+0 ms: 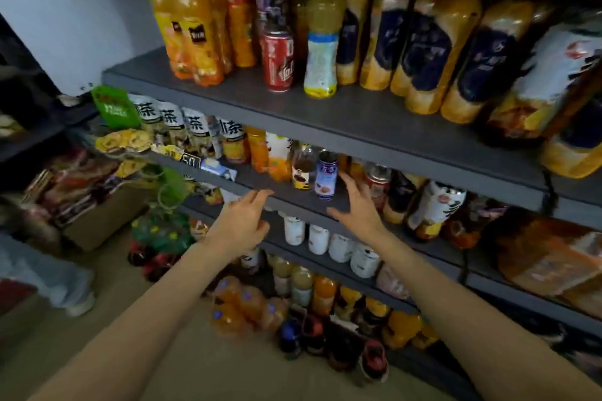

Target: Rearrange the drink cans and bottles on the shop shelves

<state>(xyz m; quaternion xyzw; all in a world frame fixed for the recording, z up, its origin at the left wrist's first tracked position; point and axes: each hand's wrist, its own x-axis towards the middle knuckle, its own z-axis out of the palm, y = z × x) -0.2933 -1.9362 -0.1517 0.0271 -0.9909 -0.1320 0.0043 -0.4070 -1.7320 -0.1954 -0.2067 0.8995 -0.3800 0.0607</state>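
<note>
While orange bottles (192, 32), a red can (278, 58) and a pale yellow bottle (321, 42) stand on the upper shelf (325, 114), tea bottles (198, 133) crowd the left of the middle shelf (260, 179). Nearer the front edge there stand a brown-labelled bottle (303, 169) and a blue-and-white can (325, 177), touching. The right hand (356, 205), fingers spread and holding nothing, hovers just right of that can; the left hand (242, 221), loosely open and empty, hangs near the shelf edge to its left.
</note>
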